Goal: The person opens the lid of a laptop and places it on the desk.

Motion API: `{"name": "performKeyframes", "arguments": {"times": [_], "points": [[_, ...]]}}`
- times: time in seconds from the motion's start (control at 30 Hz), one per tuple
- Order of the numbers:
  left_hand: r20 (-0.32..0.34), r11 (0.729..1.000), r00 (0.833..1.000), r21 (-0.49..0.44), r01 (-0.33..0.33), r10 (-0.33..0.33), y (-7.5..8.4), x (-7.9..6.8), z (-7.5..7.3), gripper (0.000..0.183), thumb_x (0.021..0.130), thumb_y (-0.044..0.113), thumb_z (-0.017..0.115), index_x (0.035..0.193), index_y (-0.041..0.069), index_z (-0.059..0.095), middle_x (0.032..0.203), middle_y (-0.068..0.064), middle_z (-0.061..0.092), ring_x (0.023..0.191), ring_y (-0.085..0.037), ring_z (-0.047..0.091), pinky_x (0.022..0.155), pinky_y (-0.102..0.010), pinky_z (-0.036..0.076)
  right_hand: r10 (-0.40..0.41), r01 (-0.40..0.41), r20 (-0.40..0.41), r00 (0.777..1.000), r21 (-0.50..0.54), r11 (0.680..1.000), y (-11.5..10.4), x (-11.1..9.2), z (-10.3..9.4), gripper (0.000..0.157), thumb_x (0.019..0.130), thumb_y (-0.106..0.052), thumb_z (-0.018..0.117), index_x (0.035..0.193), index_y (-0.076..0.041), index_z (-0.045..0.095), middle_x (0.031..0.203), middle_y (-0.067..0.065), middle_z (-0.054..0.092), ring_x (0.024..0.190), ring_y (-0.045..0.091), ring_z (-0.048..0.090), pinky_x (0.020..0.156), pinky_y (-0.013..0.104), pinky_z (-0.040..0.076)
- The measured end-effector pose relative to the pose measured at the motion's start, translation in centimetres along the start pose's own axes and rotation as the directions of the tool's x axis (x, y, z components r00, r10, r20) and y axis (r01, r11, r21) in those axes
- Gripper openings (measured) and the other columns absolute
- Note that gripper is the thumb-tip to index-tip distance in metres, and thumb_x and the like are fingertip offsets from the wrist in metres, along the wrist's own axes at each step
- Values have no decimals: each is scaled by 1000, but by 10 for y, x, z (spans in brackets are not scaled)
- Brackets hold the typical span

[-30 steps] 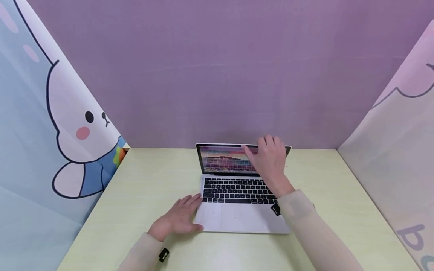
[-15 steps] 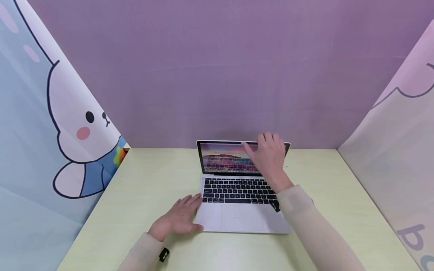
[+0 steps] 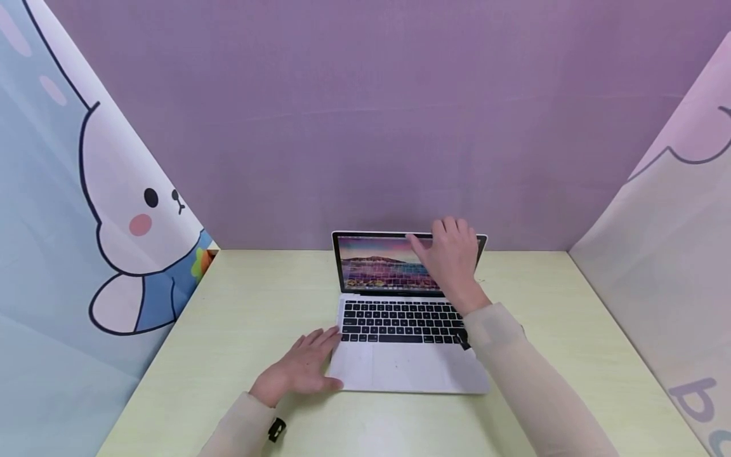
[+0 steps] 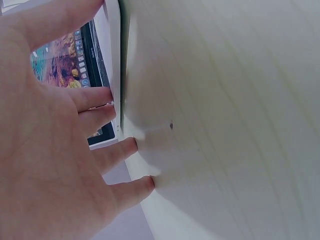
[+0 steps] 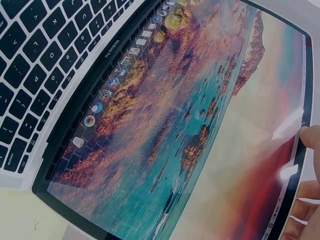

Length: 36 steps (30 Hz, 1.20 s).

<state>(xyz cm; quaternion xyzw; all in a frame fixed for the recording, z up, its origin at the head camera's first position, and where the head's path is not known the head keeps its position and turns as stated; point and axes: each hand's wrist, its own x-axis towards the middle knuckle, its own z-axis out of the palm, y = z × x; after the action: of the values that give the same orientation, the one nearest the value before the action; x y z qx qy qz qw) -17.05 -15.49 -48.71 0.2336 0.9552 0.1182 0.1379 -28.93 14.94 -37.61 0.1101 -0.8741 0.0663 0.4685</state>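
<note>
A silver laptop stands open on the table, its screen lit with a coastal landscape picture. My right hand grips the top edge of the lid right of centre. In the right wrist view, the thumb lies on the screen's front bezel while the other fingers go behind the lid. My left hand rests spread at the left side of the laptop base. Seen from the left wrist, some fingertips touch the laptop's edge and others rest on the table.
Behind the pale wooden table hangs a purple cloth. A blue cloth with a cartoon rabbit bounds the left side, and a pale printed cloth bounds the right. A small black device sits at the left cuff.
The right hand has moved up and back with the lid, which is tilted further open. More of the screen picture shows clearly. The left hand and the laptop base have stayed still.
</note>
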Motion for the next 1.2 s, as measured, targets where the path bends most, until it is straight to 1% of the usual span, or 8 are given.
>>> {"name": "performKeyframes", "arguments": {"times": [0.2, 0.43, 0.8, 1.03, 1.2], "points": [[0, 1000, 1000, -2, 4, -4, -1, 0, 0, 93, 79, 59, 64, 150, 9, 28, 157, -7, 21, 140, -38, 22, 109, -62, 20, 6, -6, 15, 1000, -4, 1000, 0, 2, 3, 55, 83, -58, 62, 69, -6, 52, 75, 10, 55, 70, 30, 45, 59, 40, 39], [1, 1000, 1000, 6, 8, -8, -2, 2, 0, 93, 80, 59, 63, 150, 10, 28, 157, -6, 21, 140, -38, 22, 109, -62, 20, 1, -1, -16, 1000, 10, 1000, 2, 6, 8, 53, 82, -55, 66, 68, -6, 53, 73, 9, 54, 68, 29, 45, 56, 40, 37], [3, 1000, 1000, 13, 6, -6, 0, 3, -1, 93, 79, 58, 64, 150, 10, 28, 157, -6, 21, 140, -38, 22, 109, -61, 20, -1, 2, -23, 1000, 7, 1000, 6, 12, 15, 53, 81, -55, 67, 68, -6, 53, 74, 11, 56, 68, 31, 47, 57, 41, 39], [1, 1000, 1000, 13, -5, 5, -1, 3, 1, 94, 79, 59, 64, 150, 9, 28, 157, -7, 21, 140, -39, 22, 109, -62, 20, 2, -2, 0, 1000, 3, 1000, 7, 12, 19, 53, 82, -55, 67, 69, -6, 52, 75, 11, 55, 69, 31, 47, 59, 42, 40], [-11, 1000, 1000, 10, -8, 8, -1, 2, 1, 94, 79, 58, 65, 150, 8, 29, 157, -8, 22, 139, -39, 23, 108, -62, 20, 7, -7, 9, 1000, 5, 1000, 6, 13, 22, 53, 82, -56, 65, 71, -6, 54, 75, 11, 55, 68, 30, 45, 58, 42, 39]]}}
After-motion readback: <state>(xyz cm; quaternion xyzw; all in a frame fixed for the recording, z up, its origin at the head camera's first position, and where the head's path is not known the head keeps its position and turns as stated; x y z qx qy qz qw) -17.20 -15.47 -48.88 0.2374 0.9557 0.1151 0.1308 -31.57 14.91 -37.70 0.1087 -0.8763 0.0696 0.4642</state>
